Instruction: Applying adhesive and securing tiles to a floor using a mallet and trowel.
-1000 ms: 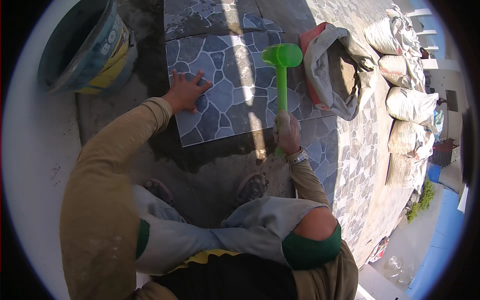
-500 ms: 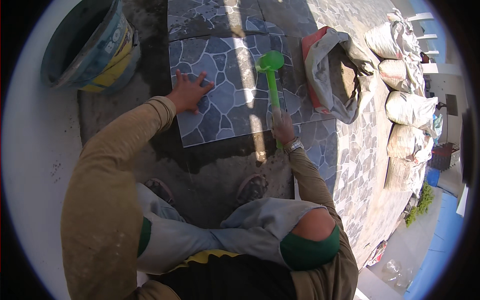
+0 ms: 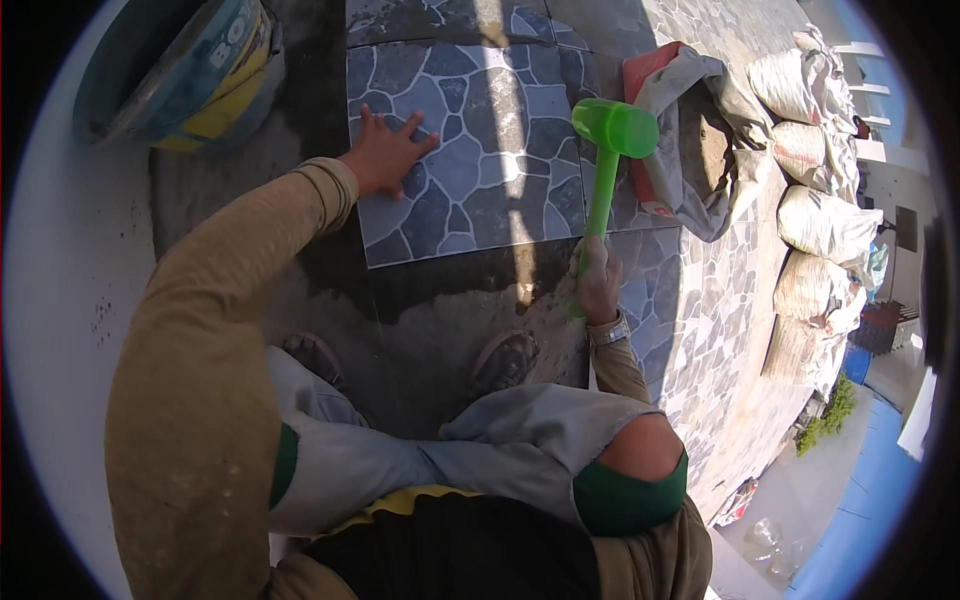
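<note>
A grey floor tile with a stone pattern and pale joints lies in front of me, with damp dark floor along its near edge. My left hand rests on its left part, fingers spread. My right hand grips the handle of a green rubber mallet at the tile's right side. The mallet's head is raised and points away from me, near the open sack. A watch sits on my right wrist.
A dark bucket with a yellow patch stands far left beside a white wall. An open sack lies right of the tile. Several filled white sacks line the right side. My sandalled feet stand on the near floor.
The mallet has risen and swung right, its head now looking larger. My left hand stays flat on the tile. The whole view has shifted slightly.
</note>
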Tool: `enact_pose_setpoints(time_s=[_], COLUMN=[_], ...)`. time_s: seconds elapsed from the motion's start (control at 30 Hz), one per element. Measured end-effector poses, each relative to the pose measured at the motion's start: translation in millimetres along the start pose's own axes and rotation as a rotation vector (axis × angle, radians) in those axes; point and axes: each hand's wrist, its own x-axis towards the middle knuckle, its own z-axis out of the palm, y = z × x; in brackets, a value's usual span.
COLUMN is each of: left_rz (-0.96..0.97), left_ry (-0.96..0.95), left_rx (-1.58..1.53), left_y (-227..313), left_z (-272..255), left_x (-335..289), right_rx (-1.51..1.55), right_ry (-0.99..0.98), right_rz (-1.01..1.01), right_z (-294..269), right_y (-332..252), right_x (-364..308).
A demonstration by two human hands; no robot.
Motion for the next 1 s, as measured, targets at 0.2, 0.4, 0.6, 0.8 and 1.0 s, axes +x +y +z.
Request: enact_pose_setpoints(time_s=[0.2, 0.4, 0.6, 0.8, 1.0], left_rz=[0.004, -0.009, -0.016, -0.044, -0.067], left_ry=[0.001, -0.015, -0.063, -0.059, -0.063], left_rx=[-0.007, -0.006, -0.019, -0.011, -0.012], left_y=[-1, 3, 10, 16, 13], left_z=[-1, -4, -14, -20, -13], left_x=[3, 2, 2, 3, 3], right_rx=[-0.372, 0.136, -0.250, -0.101, -0.125], right_ry=[-0.129, 0.022, 0.090, 0.081, 0.024], right_rz=[-0.416, -0.165, -0.566, -0.161, -0.146], right_z=[14, 36, 31, 13, 3], right_y=[68, -5, 23, 30, 0], right_x=[38, 43, 44, -11, -32])
